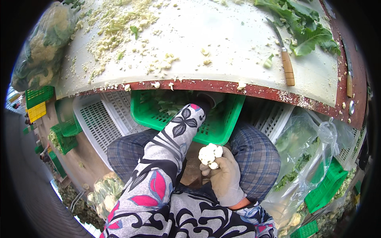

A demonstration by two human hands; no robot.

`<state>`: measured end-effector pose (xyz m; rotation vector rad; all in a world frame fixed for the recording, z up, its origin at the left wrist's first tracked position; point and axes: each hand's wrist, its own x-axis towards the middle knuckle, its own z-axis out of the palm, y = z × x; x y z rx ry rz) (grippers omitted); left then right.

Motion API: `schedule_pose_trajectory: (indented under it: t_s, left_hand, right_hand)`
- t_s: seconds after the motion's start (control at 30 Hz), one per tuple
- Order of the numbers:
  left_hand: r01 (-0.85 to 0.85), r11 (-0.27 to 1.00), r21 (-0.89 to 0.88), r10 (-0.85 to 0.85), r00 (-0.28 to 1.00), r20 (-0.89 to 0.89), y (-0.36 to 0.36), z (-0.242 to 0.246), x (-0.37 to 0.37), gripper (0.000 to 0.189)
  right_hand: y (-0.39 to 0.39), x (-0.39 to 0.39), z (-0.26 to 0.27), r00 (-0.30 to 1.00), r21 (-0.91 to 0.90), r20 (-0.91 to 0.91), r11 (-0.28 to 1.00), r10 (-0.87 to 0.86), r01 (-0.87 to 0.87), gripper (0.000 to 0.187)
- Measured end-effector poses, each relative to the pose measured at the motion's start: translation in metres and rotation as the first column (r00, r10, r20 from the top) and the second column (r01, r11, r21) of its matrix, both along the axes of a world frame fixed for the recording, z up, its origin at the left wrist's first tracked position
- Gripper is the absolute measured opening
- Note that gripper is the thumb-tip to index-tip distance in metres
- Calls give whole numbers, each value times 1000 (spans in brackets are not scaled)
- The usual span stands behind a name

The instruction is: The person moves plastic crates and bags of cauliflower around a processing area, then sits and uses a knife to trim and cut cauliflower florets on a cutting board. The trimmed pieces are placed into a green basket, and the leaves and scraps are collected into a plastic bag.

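Note:
My right hand [226, 175], in a pale work glove, grips a small white cauliflower floret [209, 154] above my lap. My left arm, in a patterned sleeve, stretches forward into a green plastic crate [218, 141] standing partly under the table. Only the shadowed, gloved back of my left hand [215, 98] shows, beneath the table's edge, and its fingers are hidden. Pale green leaf scraps [172, 108] lie inside that crate. On the table above rests a curved knife with a wooden handle [287, 68], out of either hand.
The white tabletop [214, 35] with its red rim carries cauliflower crumbs, green leaves [309, 32] and a second knife [349, 80]. Bagged cauliflower [44, 47] sits at its left. White crates [98, 119] flank my knees, with a clear plastic bag [300, 154] at right.

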<state>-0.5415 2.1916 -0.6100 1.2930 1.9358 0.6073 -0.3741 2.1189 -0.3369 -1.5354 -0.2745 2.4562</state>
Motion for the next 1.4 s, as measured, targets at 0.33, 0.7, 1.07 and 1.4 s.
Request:
schedule_pose_trajectory:
  t_s: [0.33, 0.7, 1.07, 1.4]
  left_hand:
    - [106, 981, -165, -123, 988, -98, -4, 11, 10, 56]
    - [-644, 706, -296, 117, -307, 944, -131, 176, -8, 57]
    - [-730, 641, -239, -250, -493, 833, -206, 225, 0, 60]
    - [-685, 727, 42, -395, -367, 842, -198, 252, 0, 79]
  right_hand:
    - [2, 5, 6, 996, 74, -27, 993, -86, 87, 35]
    - [-6, 6, -4, 948, 228, -148, 923, -281, 309, 29]
    - [-101, -152, 104, 864, 914, 122, 285, 488, -290, 47]
    - [-39, -44, 31, 890, 912, 214, 245, 404, -330, 79]
